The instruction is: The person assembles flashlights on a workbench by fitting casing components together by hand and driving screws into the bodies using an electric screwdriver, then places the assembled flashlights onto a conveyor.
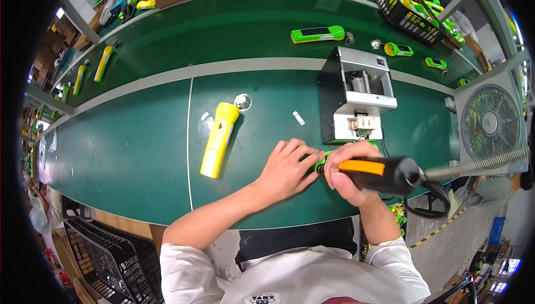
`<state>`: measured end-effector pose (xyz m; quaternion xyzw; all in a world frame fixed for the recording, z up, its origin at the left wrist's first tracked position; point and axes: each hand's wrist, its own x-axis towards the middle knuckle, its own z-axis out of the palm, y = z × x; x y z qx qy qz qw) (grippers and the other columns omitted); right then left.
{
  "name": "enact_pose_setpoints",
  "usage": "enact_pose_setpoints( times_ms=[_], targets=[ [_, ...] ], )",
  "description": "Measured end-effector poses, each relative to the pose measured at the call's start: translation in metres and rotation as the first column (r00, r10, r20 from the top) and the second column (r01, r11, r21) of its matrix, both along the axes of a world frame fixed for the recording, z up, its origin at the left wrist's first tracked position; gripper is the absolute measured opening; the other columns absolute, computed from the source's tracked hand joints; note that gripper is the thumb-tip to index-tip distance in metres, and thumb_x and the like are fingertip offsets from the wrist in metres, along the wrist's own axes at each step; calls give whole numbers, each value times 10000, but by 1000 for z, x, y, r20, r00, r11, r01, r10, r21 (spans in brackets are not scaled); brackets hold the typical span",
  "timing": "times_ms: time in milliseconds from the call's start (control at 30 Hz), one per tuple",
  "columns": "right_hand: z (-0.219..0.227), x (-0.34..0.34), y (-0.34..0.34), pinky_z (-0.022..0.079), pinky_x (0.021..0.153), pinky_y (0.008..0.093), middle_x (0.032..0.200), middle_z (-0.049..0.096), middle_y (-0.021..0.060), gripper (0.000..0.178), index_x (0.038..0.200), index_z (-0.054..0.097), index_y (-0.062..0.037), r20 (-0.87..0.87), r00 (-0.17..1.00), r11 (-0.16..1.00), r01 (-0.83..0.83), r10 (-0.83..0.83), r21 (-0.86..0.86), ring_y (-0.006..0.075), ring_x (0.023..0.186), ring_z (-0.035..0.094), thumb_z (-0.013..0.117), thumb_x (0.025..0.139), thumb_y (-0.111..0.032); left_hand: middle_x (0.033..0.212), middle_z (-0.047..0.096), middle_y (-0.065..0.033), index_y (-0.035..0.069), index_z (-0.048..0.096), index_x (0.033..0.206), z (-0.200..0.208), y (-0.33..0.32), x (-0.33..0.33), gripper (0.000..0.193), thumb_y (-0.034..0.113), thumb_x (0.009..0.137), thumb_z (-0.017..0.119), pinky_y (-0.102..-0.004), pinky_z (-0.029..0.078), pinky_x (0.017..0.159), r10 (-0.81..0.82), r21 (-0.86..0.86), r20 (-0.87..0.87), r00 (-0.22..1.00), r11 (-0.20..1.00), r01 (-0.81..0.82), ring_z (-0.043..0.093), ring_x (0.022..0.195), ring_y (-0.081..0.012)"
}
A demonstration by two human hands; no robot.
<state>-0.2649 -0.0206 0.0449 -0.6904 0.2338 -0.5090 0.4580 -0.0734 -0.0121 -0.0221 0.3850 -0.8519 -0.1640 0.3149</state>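
Note:
My right hand [351, 171] is wrapped round a black electric screwdriver [393, 175] with an orange stripe, which lies tilted and hangs from a coiled metal spring. Its tip points left, toward my left hand [288, 169]. Under the fingers of that hand, a green piece [320, 164] is held down on the green table; both hands hide most of it, so its full shape does not show. Left of my hands lies a yellow flashlight [219, 141], with a shiny round reflector [243, 101] beside its head. A small white strip [299, 117] rests on the table.
Just beyond my hands stands a black and silver screw-feeder-like machine [356, 97]. Behind it, green flashlights [317, 34] lie on a strip of belt. A black crate [404, 11] of parts stands at the back right, a fan [490, 122] at the far right.

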Motion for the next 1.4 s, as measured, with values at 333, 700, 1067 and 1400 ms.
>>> enact_pose_setpoints(
  times_ms=[333,700,1067,1400],
  targets=[
    [42,-81,-35,457,557,309,702,516,26,239,1161,460,-77,443,885,977,195,-139,-83,143,521,494,579,985,-189,1120,658,-52,93,675,1173,24,-17,28,450,187,753,809,-393,478,879,-80,60,175,981,996,70,606,1056,-269],
    [33,-75,-48,446,493,290,679,527,33,317,1154,445,-59,358,921,974,201,-151,-105,141,525,514,675,988,-201,1224,661,-67,95,655,1293,4,-19,12,541,243,806,838,-386,500,862,-128,7,148,981,992,128,617,1057,-264],
    [65,-49,-100,383,443,303,573,442,37,237,1081,542,37,112,978,960,147,-177,240,140,422,436,585,921,-133,1188,676,-98,48,642,1281,22,-16,-32,528,238,822,820,-393,551,835,-94,20,107,990,995,93,653,1018,-271],
    [53,-60,-61,410,426,290,580,454,42,258,1125,467,13,191,977,979,58,-95,195,123,406,420,527,929,-145,1061,697,-49,61,734,1099,8,-20,-45,315,219,837,807,-378,579,766,-51,34,-35,998,998,52,673,920,-245]
  ],
)
